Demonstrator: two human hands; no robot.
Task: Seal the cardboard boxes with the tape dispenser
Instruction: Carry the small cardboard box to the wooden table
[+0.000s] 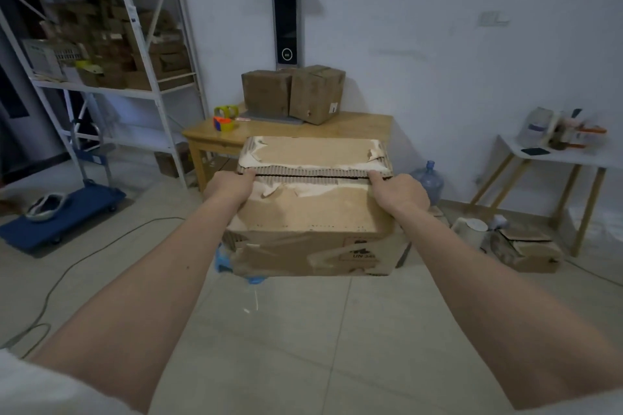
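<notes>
At the left wall we see a white metal shelving rack (101, 44) and a blue flat platform trolley (64, 216) on the tiled floor. A clear blue plastic water jug (428, 180) stands beside the wooden table's right edge, and a small white side table (556, 158) stands against the right wall.

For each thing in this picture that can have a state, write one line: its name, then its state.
Carried box: flaps closed, seam untaped, surface torn, held off the floor.
Left hand: grips the box at the seam.
Right hand: grips the box at the seam.
Tape dispensers: unused, resting on the wooden table.
Two boxes: closed, at the table's back.
Floor box: flaps partly open.
</notes>
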